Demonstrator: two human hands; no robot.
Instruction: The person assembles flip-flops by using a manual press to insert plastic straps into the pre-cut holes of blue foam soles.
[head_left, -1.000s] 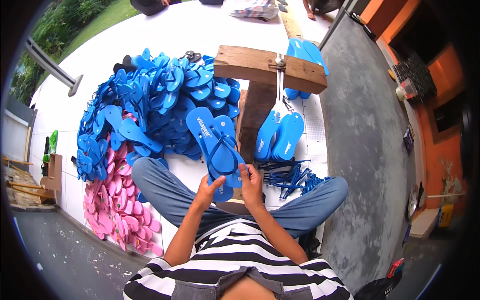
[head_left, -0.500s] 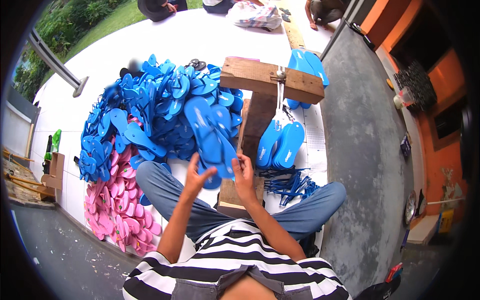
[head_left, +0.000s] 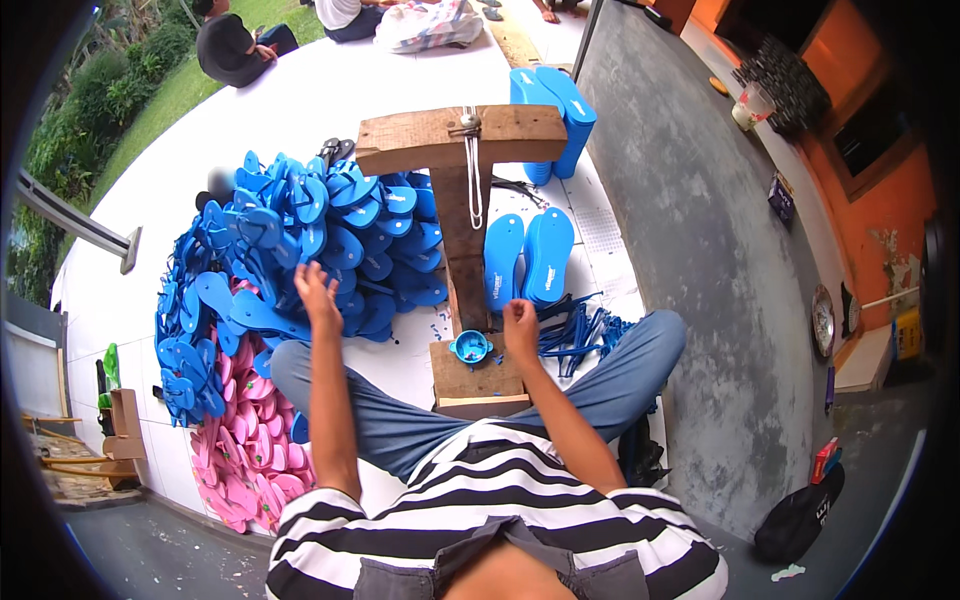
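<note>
My left hand [head_left: 318, 298] is at the front of a big heap of blue flip-flops [head_left: 375, 245], fingers spread and holding nothing. Just beyond it, a blue flip-flop [head_left: 258, 228] looks smeared by motion over the heap. My right hand [head_left: 520, 328] has its fingers curled together beside the wooden stand [head_left: 462, 215]; whatever they may hold is hidden. A small blue cup [head_left: 471, 347] with bits inside rests on the stand's base [head_left: 470, 385], between my hands. Two stacks of blue soles [head_left: 548, 262] lie beyond my right hand, with loose blue straps [head_left: 592, 335] nearer.
Pink flip-flops [head_left: 250, 440] are piled by my left knee. A taller stack of blue soles [head_left: 555, 115] stands behind the stand's crossbar [head_left: 400, 140], from which a white loop [head_left: 474, 180] hangs. Other people [head_left: 235, 48] sit at the far edge near a striped bag [head_left: 428, 25].
The blue flip-flops have left my hands. My left hand has moved left toward the heap and opened; my right has shifted slightly right. The blue cup has come into view. The view has turned.
</note>
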